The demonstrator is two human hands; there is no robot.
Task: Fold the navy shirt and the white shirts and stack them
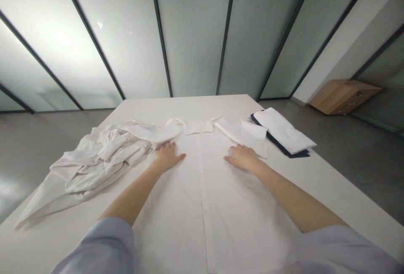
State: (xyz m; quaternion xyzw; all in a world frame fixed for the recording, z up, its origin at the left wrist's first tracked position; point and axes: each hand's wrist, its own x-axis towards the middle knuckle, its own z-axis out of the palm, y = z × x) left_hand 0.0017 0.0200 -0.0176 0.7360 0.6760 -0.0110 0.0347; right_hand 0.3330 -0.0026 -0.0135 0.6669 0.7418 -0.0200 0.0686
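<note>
A white button-up shirt [186, 198] lies spread flat, its button strip running down the middle and its collar [198, 128] at the far end. My left hand [166, 156] rests on the shirt's upper left side, fingers apart, near the sleeve. On the upper right side, just below the short right sleeve [254, 135], my right hand [243, 157] lies flat with its fingers spread. Neither hand grips the cloth. The shirt's lower end runs out of the frame at the bottom.
Crumpled white cloth [104, 156] is heaped on the left, against the shirt's left sleeve. Folded white cloth [284, 131] lies over a dark navy piece [299, 154] at the right table edge. The white table [183, 104] ends before frosted glass panels; a wooden cabinet [344, 95] stands far right.
</note>
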